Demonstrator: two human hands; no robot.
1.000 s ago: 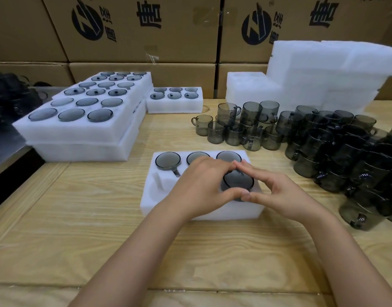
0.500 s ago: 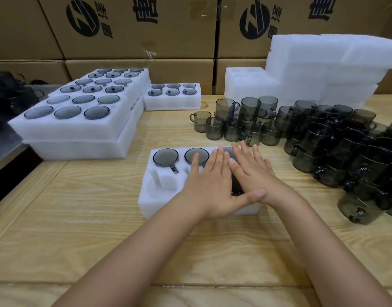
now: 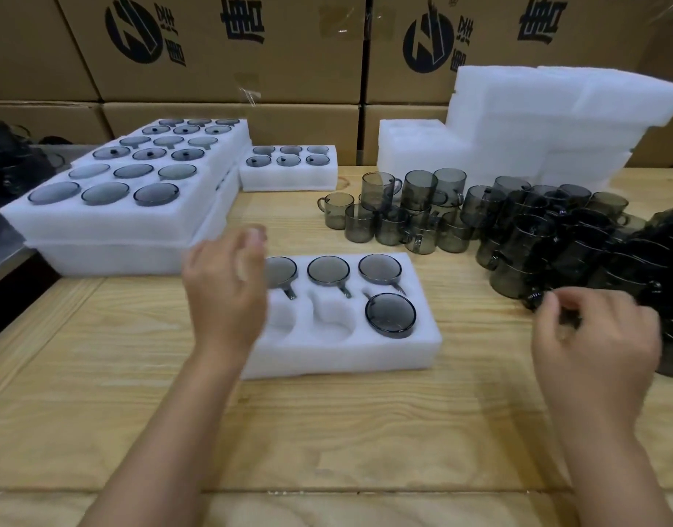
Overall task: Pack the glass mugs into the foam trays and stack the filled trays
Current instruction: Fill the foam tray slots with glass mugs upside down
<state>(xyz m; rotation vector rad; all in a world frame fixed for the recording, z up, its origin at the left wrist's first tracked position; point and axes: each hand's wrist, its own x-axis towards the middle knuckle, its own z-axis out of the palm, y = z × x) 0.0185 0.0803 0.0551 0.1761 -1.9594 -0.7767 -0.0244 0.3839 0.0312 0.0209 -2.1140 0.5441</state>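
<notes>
Our left hand (image 3: pixel 224 294) hovers over left end of tray (image 3: pixel 327 355), fingers loosely curled, holding nothing. Our right hand (image 3: pixel 593 344) at edge of mug pile (image 3: pixel 547 241), fingers curled, blurred; we can't tell if gripping. Four mugs (image 3: pixel 390 315) in tray: three back, one front right. Filled trays (image 3: pixel 110 226) stacked far left.

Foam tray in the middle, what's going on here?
A person is packing glass mugs into the foam tray: four pockets filled, two front ones empty. The left hand hovers empty over its left side; the right hand is at the loose mugs, grasp unclear. Filled trays are stacked at left.
</notes>
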